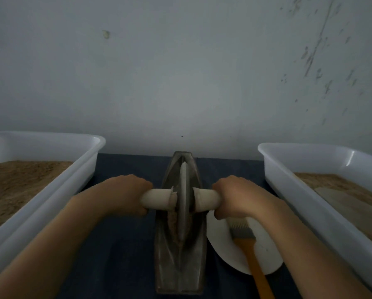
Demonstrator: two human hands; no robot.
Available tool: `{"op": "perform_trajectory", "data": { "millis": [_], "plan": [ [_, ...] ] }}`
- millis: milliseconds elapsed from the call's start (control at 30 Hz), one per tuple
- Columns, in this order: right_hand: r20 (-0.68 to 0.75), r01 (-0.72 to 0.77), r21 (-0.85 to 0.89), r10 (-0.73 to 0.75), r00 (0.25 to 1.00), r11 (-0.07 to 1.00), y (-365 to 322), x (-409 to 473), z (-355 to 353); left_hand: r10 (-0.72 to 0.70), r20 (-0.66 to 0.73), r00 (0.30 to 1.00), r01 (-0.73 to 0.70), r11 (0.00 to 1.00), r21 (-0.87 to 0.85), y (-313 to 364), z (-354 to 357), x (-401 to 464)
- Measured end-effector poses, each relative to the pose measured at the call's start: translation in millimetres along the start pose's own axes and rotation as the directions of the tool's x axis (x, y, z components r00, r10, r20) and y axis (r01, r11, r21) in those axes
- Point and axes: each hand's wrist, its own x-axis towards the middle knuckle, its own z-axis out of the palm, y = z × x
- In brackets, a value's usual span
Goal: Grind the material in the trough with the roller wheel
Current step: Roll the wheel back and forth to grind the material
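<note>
Trough: a long dark grey metal boat-shaped trough [179, 266] is set lengthwise on a dark blue cloth [120, 244], between two white plastic tubs.
Wheel: a grey metal disc roller wheel [183, 201] is stood upright in the trough groove.
Material: brown ground powder [174, 223] is seen in the groove, left of the wheel.
Left hand: the left hand [127, 194] is wrapped round the pale handle's left end [157, 198].
Right hand: the right hand [237, 196] is wrapped round the right end [205, 198].
Plate: an orange-handled brush [248, 249] is laid on a white round plate [221, 244].

A dark blue table surface [120, 244] is being used as the support. A long grey metal trough [178, 266] is being carried at its middle, a white plate [221, 244] just beside the trough on the right, and two white plastic tubs, left [51, 190] and right [299, 190], at the edges.
</note>
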Motion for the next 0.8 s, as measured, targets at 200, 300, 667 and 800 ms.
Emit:
{"op": "perform_trajectory", "data": {
  "millis": [200, 300, 667, 800],
  "plan": [
    [0.064, 0.018, 0.0, -0.018, 0.998, 1.0, -1.5, -6.9, -6.6, 0.041, 0.13, 0.991, -0.031, 0.996, -0.081, -3.5, -7.1, -6.7],
    [-0.023, 0.003, -0.032, -0.004, 1.0, 0.999, -0.9, 3.8, -2.1, -0.002, 0.047, 0.999, 0.006, 0.998, -0.069, -3.5, -1.8, 1.2],
    [-0.623, -0.096, 0.053, 0.108, 0.775, 0.994, 12.4, 43.9, 41.7, -0.008, -0.67, 0.742, 0.116, 0.986, 0.117, -0.9, 34.0, 44.9],
    [-0.638, -0.107, 0.016, 0.092, 0.765, 0.994, 9.3, 39.2, 39.4, -0.023, -0.63, 0.776, 0.113, 0.988, 0.103, -2.9, 32.8, 41.5]
  ]
}}
